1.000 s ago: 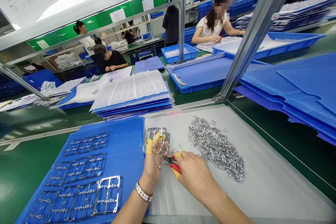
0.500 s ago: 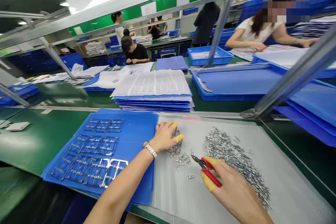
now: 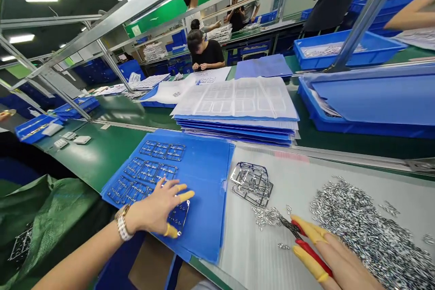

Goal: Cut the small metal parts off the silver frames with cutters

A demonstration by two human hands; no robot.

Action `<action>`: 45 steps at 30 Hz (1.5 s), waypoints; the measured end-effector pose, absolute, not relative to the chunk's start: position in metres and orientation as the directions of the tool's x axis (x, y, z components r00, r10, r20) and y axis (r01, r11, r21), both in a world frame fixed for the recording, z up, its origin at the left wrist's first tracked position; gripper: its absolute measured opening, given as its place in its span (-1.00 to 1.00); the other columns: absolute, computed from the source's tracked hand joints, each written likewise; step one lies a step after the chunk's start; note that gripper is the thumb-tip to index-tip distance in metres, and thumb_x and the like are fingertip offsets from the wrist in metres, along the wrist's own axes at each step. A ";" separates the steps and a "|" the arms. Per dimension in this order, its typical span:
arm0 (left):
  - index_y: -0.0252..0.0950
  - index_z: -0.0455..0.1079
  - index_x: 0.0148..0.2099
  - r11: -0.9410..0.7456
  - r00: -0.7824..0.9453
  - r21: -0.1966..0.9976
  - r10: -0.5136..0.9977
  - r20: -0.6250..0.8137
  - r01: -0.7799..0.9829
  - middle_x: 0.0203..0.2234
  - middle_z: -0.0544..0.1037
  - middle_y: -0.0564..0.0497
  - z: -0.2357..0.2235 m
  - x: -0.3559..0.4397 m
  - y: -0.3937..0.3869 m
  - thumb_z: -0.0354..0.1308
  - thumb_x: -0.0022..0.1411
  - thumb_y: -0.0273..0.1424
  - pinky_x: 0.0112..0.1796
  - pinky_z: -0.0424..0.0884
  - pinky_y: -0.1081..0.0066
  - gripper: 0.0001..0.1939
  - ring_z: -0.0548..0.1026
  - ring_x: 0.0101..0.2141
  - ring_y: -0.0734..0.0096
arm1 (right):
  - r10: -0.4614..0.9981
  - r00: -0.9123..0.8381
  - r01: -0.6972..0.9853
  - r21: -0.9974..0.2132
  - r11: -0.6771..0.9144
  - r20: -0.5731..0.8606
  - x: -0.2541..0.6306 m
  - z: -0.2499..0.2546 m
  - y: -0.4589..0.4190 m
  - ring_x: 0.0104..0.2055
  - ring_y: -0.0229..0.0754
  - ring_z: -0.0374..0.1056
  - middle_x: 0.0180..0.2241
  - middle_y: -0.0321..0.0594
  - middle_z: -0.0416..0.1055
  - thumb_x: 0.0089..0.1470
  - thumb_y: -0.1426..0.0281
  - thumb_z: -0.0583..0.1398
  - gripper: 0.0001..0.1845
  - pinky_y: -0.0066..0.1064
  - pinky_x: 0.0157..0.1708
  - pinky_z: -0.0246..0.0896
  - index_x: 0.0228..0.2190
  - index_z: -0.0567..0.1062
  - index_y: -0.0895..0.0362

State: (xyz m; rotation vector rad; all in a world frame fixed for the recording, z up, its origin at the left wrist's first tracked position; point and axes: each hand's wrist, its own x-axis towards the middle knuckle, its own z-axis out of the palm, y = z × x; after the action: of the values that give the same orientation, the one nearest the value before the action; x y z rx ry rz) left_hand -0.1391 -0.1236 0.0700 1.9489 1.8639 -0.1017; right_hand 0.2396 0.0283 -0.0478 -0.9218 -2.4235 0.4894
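Head view: our left hand (image 3: 158, 206), fingers apart, is nearer the frame (image 3: 185, 218), its long edge running from thumb toward fingertips; our right hand (image 3: 343, 260) clamps red-handled pliers (image 3: 314, 254).

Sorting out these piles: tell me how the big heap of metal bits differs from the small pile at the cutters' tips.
The big heap is broad and dense; the small pile thin and loose. The small pile sits by the metal frames; the big heap lies apart. Both are silvery, on the whitish sheet.
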 end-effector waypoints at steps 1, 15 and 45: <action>0.08 -0.05 0.34 0.021 0.066 0.232 0.931 -0.359 0.972 0.26 0.16 -0.14 0.064 -0.139 -0.134 0.39 -0.16 -0.17 0.13 -0.29 -0.30 0.05 0.00 0.24 -0.24 | 0.691 -0.656 0.510 -0.496 0.702 0.304 0.231 -0.042 0.028 -0.08 -0.04 0.40 -0.09 -0.15 0.45 0.15 0.06 0.08 -0.53 -0.25 -0.18 0.38 0.03 0.37 -0.03; 0.06 -0.18 0.36 0.119 0.133 0.753 0.990 -0.042 -0.648 0.22 0.18 -0.12 0.019 -0.079 -0.056 0.22 0.05 -0.07 -0.03 0.24 -0.28 -0.07 0.05 0.24 -0.23 | 0.798 -0.567 0.602 -0.559 0.570 0.203 0.195 0.001 0.011 -0.17 -0.10 0.45 -0.19 -0.23 0.51 0.10 0.23 0.10 -0.64 -0.26 -0.20 0.40 -0.06 0.42 0.01; -0.31 0.29 0.20 0.163 -0.010 0.553 0.955 -0.297 -0.817 -0.17 0.56 -0.14 -0.007 0.011 -0.001 0.01 0.28 -0.08 -0.01 0.30 0.22 -0.43 0.51 -0.19 0.21 | 0.834 -0.531 0.789 -0.272 0.551 0.151 0.144 0.030 0.007 -0.21 -0.02 0.36 -0.26 -0.14 0.47 0.10 0.32 0.17 -0.66 -0.22 -0.24 0.13 -0.05 0.43 0.09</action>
State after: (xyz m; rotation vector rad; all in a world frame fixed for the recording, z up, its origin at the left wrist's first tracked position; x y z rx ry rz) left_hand 0.0111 -0.0008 -0.0066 0.2448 0.7008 1.4227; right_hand 0.1436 0.0071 0.0296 -1.3517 -2.5267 0.2482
